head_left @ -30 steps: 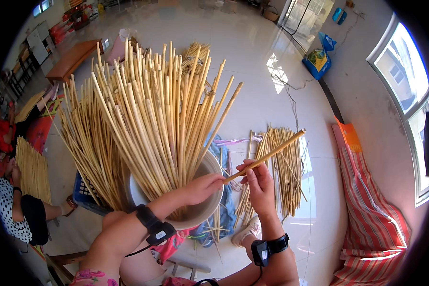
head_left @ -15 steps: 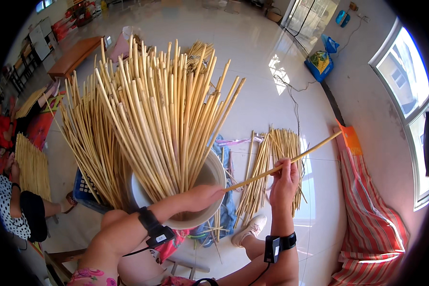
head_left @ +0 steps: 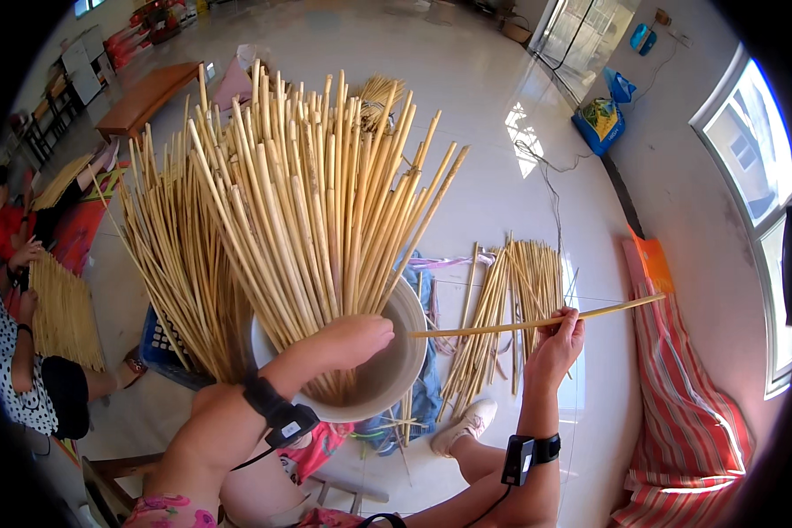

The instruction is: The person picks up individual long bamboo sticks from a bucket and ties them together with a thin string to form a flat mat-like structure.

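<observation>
My right hand pinches a long straw-coloured reed stalk, held nearly level with its right end reaching toward the wall. Just left of the stalk's other end, a small gap away, is my left hand, with its fingers curled closed; whatever they may hold is hidden. That hand hovers over the pale bucket, which holds a thick upright sheaf of reed stalks leaning outward. More thin stalks stand in a blue plastic basket left of the bucket. Loose stalks lie on the floor beyond my right hand.
Striped red cloth lies along the right wall under the window. At the left, people sit with flat stalk mats. A brown bench and a blue bag stand farther back; a cord trails over the floor.
My left hand has come off the stalk's near end and moved up slightly. My right hand has moved right and down with the stalk, which now lies flatter.
</observation>
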`<state>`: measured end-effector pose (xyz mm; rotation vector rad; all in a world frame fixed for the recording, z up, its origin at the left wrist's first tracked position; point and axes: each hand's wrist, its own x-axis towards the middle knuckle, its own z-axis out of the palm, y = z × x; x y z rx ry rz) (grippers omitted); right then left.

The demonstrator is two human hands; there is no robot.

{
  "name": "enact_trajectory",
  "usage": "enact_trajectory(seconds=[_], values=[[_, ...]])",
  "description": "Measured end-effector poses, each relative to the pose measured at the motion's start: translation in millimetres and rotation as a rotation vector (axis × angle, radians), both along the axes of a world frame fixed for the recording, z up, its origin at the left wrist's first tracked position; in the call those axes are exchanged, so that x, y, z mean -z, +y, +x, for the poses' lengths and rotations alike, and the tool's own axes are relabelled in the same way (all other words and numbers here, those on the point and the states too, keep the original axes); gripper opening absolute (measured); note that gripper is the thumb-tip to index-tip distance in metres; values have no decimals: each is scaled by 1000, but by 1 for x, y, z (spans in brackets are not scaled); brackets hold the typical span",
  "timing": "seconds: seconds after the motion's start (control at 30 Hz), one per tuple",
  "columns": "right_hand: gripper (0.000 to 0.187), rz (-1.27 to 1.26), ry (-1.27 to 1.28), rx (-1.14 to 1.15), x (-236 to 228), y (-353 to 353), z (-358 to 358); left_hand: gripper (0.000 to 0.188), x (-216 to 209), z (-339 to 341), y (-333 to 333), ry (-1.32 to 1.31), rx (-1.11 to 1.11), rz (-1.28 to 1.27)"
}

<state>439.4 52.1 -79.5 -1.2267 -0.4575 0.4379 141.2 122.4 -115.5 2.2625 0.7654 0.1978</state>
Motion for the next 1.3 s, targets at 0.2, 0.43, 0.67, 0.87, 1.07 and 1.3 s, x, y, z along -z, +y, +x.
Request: enact_trajectory(seconds=[0.2,0.43,0.67,0.87,1.07,1.3], values=[[14,-30,-138,-335,-9,-1,-51,39,-5,25,-24,-226,-108,97],[21,-10,-148,-452,-20,-1,-78,18,15,49,-37,-379,-196,142],[36,-62,-62,-395,-14,1,-60,19,-45,1,10,-521,-396,205],[34,-79,-64,-385,-14,-3,-56,22,-123,-88,35,-416,-699,54],[33,-87,-103,-401,-18,-6,-60,22,-108,-220,37,-422,-1075,210],[33,-108,-106,-439,-16,-2,-65,22,15,-305,44,-109,-1150,146]])
